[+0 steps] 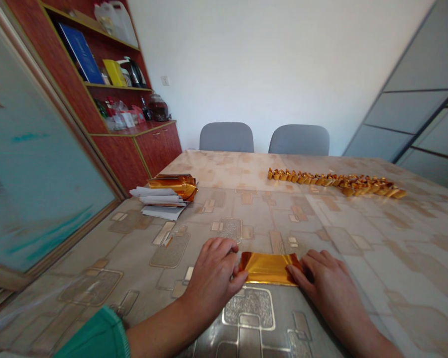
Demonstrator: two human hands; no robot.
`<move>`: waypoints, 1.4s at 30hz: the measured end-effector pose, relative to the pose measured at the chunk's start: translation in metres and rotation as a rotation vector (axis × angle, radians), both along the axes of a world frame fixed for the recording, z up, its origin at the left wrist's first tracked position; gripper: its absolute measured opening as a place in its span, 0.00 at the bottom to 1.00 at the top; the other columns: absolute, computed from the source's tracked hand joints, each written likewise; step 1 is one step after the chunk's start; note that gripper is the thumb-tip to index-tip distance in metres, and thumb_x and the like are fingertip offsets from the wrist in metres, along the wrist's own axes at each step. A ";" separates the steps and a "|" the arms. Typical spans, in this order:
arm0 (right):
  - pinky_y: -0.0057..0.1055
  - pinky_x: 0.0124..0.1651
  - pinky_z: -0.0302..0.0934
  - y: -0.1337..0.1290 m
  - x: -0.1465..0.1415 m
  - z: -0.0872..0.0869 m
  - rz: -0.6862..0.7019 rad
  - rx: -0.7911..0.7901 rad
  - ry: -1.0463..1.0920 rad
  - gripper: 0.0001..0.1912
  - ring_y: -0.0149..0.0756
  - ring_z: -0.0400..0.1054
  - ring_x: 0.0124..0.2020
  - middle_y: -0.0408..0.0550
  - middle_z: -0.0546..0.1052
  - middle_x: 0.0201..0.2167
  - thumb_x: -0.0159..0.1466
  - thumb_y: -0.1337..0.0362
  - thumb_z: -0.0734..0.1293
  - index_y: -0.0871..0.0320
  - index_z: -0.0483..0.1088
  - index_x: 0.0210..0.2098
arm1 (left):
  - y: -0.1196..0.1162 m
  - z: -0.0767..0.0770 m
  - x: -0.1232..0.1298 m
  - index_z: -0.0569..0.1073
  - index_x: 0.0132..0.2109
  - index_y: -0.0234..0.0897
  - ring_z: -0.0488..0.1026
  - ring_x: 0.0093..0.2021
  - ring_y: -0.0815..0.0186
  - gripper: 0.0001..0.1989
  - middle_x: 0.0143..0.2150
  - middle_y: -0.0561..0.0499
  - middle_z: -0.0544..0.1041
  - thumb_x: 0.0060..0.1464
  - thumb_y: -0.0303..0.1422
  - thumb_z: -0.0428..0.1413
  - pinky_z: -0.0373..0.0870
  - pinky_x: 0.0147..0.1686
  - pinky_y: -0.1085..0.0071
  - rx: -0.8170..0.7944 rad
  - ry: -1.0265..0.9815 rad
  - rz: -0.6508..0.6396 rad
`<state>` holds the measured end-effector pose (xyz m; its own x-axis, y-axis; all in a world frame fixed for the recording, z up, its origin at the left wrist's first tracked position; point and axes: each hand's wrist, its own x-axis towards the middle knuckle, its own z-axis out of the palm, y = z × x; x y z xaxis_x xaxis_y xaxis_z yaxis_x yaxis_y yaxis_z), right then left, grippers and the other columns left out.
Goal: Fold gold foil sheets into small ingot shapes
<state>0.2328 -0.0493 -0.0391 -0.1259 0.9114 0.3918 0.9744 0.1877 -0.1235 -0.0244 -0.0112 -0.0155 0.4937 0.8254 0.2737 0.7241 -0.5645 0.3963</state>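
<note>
A shiny gold foil paper sheet (271,268) lies stretched between my two hands on the table, just above its surface or flat against it. My left hand (219,268) pinches its left end, with the thumb along the near corner and the fingers curled. At the opposite end my right hand (323,276) grips the sheet between thumb and curled fingers. Both ends of the sheet curve up slightly near the fingers, and its near edge runs straight.
A stack of gold foil and white paper sheets (168,194) lies at the table's left edge. Rows of folded gold foil pieces (336,181) stand at the far right. Two grey chairs (226,136) are behind the patterned table (194,233). A red cabinet (134,149) stands back left.
</note>
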 end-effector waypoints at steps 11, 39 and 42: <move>0.37 0.35 0.54 0.001 0.000 0.000 -0.015 -0.005 -0.017 0.14 0.44 0.67 0.29 0.46 0.73 0.25 0.67 0.57 0.65 0.53 0.68 0.25 | 0.002 -0.003 0.001 0.69 0.56 0.38 0.68 0.54 0.53 0.22 0.53 0.44 0.73 0.55 0.26 0.62 0.64 0.56 0.52 0.116 0.098 -0.010; 0.47 0.53 0.55 -0.050 -0.025 -0.005 0.173 0.253 -0.137 0.23 0.44 0.74 0.39 0.46 0.81 0.40 0.59 0.74 0.59 0.53 0.71 0.51 | 0.008 0.007 0.017 0.67 0.64 0.50 0.71 0.54 0.60 0.20 0.58 0.48 0.75 0.68 0.31 0.53 0.66 0.52 0.65 0.161 0.202 -0.620; 0.47 0.54 0.53 -0.050 -0.018 0.000 0.174 0.223 -0.137 0.23 0.43 0.74 0.38 0.45 0.80 0.38 0.61 0.73 0.58 0.50 0.71 0.51 | 0.009 0.008 0.014 0.66 0.65 0.49 0.71 0.54 0.60 0.20 0.58 0.48 0.76 0.69 0.32 0.52 0.66 0.53 0.65 0.156 0.182 -0.630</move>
<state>0.2150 -0.0996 -0.0391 -0.3379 0.7649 0.5484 0.9300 0.3608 0.0699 -0.0105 -0.0024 -0.0076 0.9177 0.3217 0.2332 0.2849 -0.9418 0.1784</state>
